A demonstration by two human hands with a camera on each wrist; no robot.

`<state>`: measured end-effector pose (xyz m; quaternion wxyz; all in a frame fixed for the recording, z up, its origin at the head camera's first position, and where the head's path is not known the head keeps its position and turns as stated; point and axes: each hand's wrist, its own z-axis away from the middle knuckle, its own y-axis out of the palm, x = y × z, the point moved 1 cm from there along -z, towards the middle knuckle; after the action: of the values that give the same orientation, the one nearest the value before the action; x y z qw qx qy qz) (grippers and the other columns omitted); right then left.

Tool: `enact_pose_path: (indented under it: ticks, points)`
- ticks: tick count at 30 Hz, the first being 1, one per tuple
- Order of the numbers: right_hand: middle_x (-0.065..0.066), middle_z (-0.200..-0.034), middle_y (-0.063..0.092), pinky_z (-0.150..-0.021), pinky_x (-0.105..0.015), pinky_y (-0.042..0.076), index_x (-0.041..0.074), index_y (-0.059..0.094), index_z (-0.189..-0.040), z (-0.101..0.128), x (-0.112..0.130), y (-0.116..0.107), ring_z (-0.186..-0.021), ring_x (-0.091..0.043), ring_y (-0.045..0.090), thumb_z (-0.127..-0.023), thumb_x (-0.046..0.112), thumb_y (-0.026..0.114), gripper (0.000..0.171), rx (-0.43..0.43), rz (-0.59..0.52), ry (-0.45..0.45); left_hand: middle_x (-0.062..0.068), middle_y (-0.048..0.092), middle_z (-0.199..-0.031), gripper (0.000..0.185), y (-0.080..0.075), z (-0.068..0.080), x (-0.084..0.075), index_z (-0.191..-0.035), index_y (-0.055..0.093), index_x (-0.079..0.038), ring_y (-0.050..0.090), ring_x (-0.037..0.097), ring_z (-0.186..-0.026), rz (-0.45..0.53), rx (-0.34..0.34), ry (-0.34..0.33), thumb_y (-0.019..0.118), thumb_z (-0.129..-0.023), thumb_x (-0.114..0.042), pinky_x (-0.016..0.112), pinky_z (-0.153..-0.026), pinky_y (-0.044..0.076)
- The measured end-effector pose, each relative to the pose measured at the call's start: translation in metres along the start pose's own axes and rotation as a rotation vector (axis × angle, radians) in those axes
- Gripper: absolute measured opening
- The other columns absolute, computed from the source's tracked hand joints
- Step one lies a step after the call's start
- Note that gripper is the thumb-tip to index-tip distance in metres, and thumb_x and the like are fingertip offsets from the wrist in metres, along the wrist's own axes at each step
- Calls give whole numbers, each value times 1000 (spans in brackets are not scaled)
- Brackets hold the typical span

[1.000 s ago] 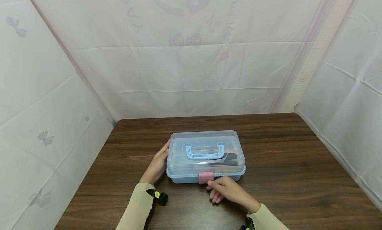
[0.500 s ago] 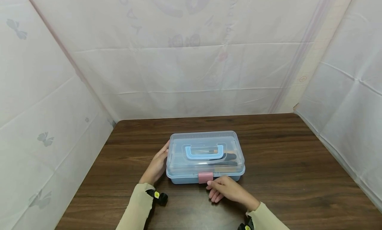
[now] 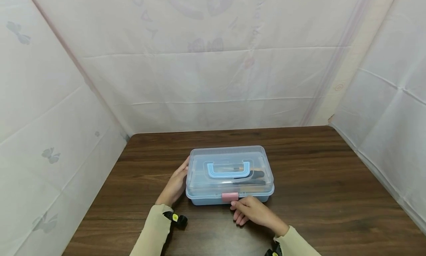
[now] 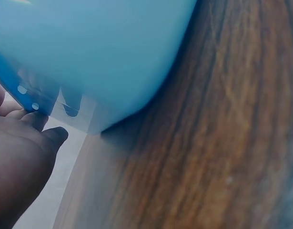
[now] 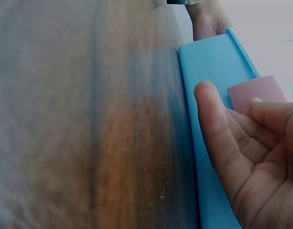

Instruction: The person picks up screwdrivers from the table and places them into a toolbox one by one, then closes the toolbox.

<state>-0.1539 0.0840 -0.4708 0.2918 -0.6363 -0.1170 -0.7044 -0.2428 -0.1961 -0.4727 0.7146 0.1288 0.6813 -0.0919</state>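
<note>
A plastic storage box (image 3: 204, 201) with a light blue base sits on the table, its clear lid (image 3: 229, 152) down. On top lies a blue carrying handle (image 3: 229, 175). At the front, a pink latch (image 3: 230, 197) is tilted outward at its lower edge. My right hand (image 3: 251, 210) has its thumb and a finger at that edge, pinching it; the right wrist view shows the thumb on the latch (image 5: 258, 93). My left hand (image 3: 173, 185) rests along the box's left side, fingers extended; in the left wrist view its fingertips touch the rim, partly hidden.
Through the lid show dark and wooden-coloured items (image 3: 255, 174), too blurred to name. The brown wood-grain table (image 3: 309, 182) extends around the box. White sheets (image 3: 213, 75) hang behind the table and on both sides.
The pink latch's lower edge has swung outward and up under my right hand. My left hand and the box have stayed in place.
</note>
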Motion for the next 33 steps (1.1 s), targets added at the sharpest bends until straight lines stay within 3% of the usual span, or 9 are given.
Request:
enact_pose_path:
  ticks: [8,15,20,24,30,33]
  points:
    - [-16,-77,69,-56,-28,58,-11,66,-105,1,1,-1,-62,-11,64,-102,22,46,39,3,9,-3,-3,8,-163,52,-1,0,-1,-156,13,-18,-1,18,-150,-15,-6,-5,27,-106,-21,46,-121,0]
    - [-11,-77,69,-56,-27,57,-2,70,-93,2,4,-2,-64,-12,64,-100,27,50,36,7,118,-20,-1,8,-163,51,-1,0,-2,-156,13,-17,-2,19,-151,-41,-27,-14,25,-106,-20,47,-121,0]
    - [-7,-86,70,-60,-28,56,1,69,-107,6,8,-8,-70,-14,65,-100,29,49,34,44,221,-69,1,11,-163,50,-2,0,-4,-155,16,-17,2,21,-151,-82,-59,-22,26,-106,-21,47,-121,3]
    - [-5,-94,71,-67,-24,54,2,63,-123,11,13,-16,-77,-11,66,-101,31,48,40,77,328,-120,3,15,-162,49,-3,0,-8,-154,20,-19,7,24,-150,-164,-97,-36,27,-106,-22,50,-121,8]
    - [-6,-105,69,-75,-22,47,6,61,-128,25,32,-31,-82,-1,54,-101,41,43,47,115,500,-143,11,25,-159,48,-5,2,-17,-153,26,-16,18,31,-147,-347,-137,-52,31,-106,-21,54,-118,15]
    - [-8,-119,67,-85,-27,51,7,59,-131,34,44,-40,-98,-4,59,-102,42,41,49,136,567,-170,15,29,-156,48,-5,4,-24,-152,28,-12,24,34,-145,-447,-125,-29,33,-105,-21,56,-117,19]
